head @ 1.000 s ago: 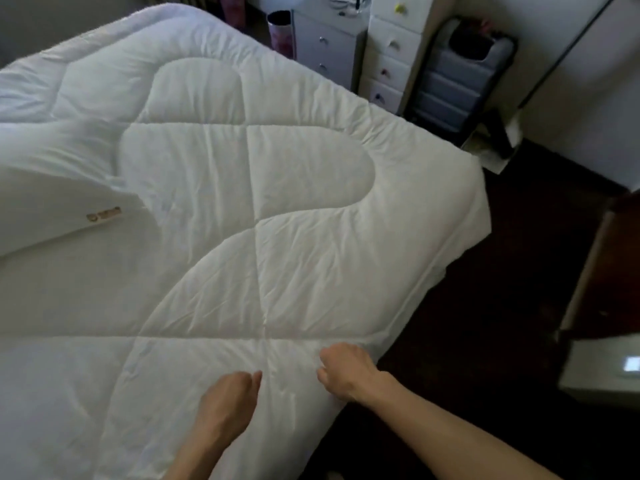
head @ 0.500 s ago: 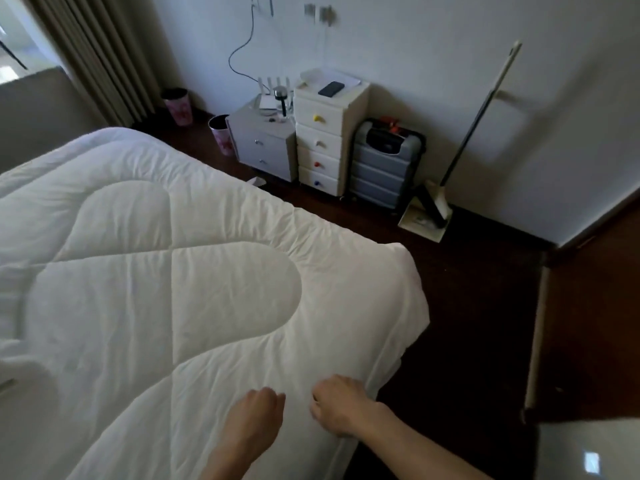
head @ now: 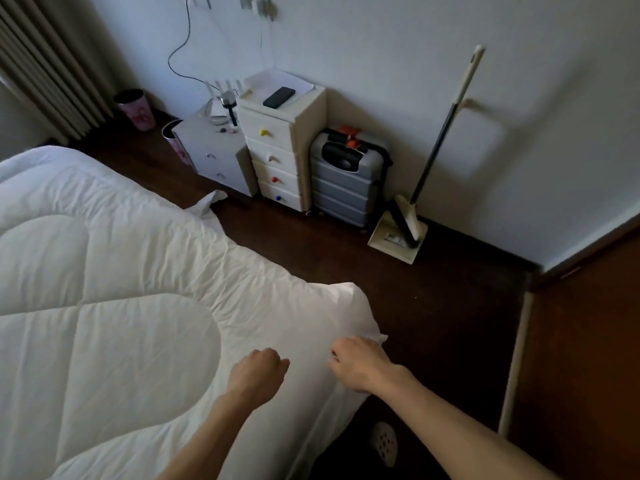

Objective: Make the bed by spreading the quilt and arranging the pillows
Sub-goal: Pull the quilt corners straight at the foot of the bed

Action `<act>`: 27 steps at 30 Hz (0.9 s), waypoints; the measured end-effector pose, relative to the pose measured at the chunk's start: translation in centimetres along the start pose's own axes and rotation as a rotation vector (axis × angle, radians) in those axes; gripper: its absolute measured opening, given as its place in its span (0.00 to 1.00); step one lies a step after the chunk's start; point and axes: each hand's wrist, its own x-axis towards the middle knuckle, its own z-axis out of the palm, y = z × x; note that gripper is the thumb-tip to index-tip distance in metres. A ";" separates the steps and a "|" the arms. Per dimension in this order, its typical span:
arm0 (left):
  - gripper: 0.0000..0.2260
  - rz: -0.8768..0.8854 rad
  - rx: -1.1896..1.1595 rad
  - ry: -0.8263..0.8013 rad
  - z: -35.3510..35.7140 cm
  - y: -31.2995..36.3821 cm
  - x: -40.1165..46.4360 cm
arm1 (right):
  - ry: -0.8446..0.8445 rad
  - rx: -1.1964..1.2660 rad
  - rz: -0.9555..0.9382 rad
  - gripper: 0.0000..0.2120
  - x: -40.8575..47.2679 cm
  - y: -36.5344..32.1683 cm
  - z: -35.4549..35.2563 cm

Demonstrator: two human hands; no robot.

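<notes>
A white quilt (head: 114, 306) with curved stitching lies spread over the bed and fills the left half of the view. Its near right corner (head: 353, 299) hangs over the bed's edge above the dark floor. My right hand (head: 358, 365) sits just below that corner, fingers curled down into the quilt's edge and gripping it. My left hand (head: 258, 374) rests as a loose fist on top of the quilt, a hand's width to the left, with no fabric visibly bunched in it. No pillow is in view.
Along the far wall stand a grey nightstand (head: 214, 157), a white drawer chest (head: 284, 150), a grey suitcase (head: 346, 181) and a broom with dustpan (head: 403, 226). Two pink bins (head: 136, 110) stand by the curtain. A slipper (head: 384, 443) lies on the dark floor.
The view has swung up and right, toward the wall and the quilt's corner. Both hands have moved right along the quilt's edge, the right one reaching the corner. The labelled pillow has left view.
</notes>
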 end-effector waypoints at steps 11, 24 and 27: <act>0.17 -0.201 -0.186 -0.044 -5.1 12.5 12.3 | -0.017 -0.209 -0.049 0.09 11.2 13.6 -17.1; 0.15 -0.395 -0.314 -0.085 -9.6 18.5 23.3 | -0.110 -0.297 -0.240 0.10 26.0 16.6 -28.6; 0.15 -0.491 -0.362 -0.080 -10.0 19.5 24.8 | -0.138 -0.369 -0.320 0.11 30.5 16.5 -30.7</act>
